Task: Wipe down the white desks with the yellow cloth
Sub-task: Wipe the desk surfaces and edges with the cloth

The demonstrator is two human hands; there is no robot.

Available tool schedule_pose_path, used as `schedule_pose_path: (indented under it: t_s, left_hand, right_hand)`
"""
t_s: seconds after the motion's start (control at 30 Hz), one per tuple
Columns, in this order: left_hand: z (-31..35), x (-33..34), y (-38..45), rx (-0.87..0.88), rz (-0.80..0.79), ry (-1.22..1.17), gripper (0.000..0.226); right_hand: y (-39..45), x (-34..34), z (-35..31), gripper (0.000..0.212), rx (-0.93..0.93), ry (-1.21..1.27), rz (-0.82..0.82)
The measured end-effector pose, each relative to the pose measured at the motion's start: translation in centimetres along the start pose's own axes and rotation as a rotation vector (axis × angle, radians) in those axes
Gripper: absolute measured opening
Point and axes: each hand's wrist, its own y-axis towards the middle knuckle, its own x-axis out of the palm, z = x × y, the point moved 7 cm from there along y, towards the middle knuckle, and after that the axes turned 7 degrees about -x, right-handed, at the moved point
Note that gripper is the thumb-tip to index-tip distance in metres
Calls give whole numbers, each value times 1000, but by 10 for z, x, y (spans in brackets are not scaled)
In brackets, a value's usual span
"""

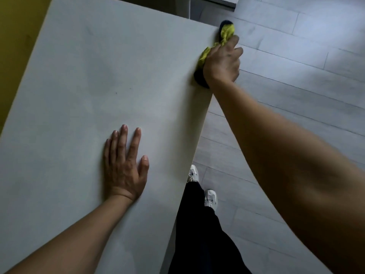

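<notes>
A white desk (88, 80) fills the left and middle of the view. My left hand (124, 165) lies flat on its top near the front edge, fingers straight and spread. My right hand (223, 62) grips the yellow cloth (227, 32) at the desk's right edge, close to the far right corner. The cloth has a dark blue side that shows above and below my hand. Most of the cloth is hidden under my palm and fingers, which curl over the edge.
Pale grey plank floor (296, 86) lies to the right of the desk. My legs in dark trousers and white shoes (210, 198) stand beside the desk's right edge. A yellow wall (13, 36) borders the desk on the left. A white panel stands past the far edge.
</notes>
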Motion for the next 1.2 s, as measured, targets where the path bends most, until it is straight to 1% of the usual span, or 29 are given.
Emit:
schedule_pose_path:
  t_s: [0.1,0.2,0.3,0.37,0.47,0.6,0.7,0.83,0.93,1.0,1.1,1.2]
  left_hand:
    - [0,0,-1,0,9,1,67]
    - [0,1,-1,6,9,15,68]
    - [0,1,-1,8,12,16,69]
    - [0,0,-2,9,11,17,68]
    - [1,1,-1,12,17,23,68]
    - [-1,1,-2,15,42,22,67]
    - [0,1,-1,15,55,2,67]
    - [0,0,-1,13,64,-1,66]
    - [-1,-1,-2,14,68,-6,66]
    - [0,0,-2,13,64,-4,67]
    - [0,1,-3,24,62,-9,68]
    - [-2,1,-3,31,64,-23,68]
  right_hand:
    - [-34,-2,8,46,-9,55,-9]
    - [-116,2,34,49,-31,130,-36]
    - [-205,4,60,47,-37,168,-94]
    - [-232,4,68,44,-32,152,-101]
    - [-209,5,63,42,-12,129,-82]
    - [-131,4,40,43,14,124,-23]
    - [-75,2,25,43,5,83,-10]
    - [-50,3,19,42,12,22,18]
    - [-67,2,22,44,-1,29,25]
    - [-100,3,32,44,-2,52,23]
    - [-178,4,55,42,11,103,15]
    - [-272,4,79,38,5,171,-33]
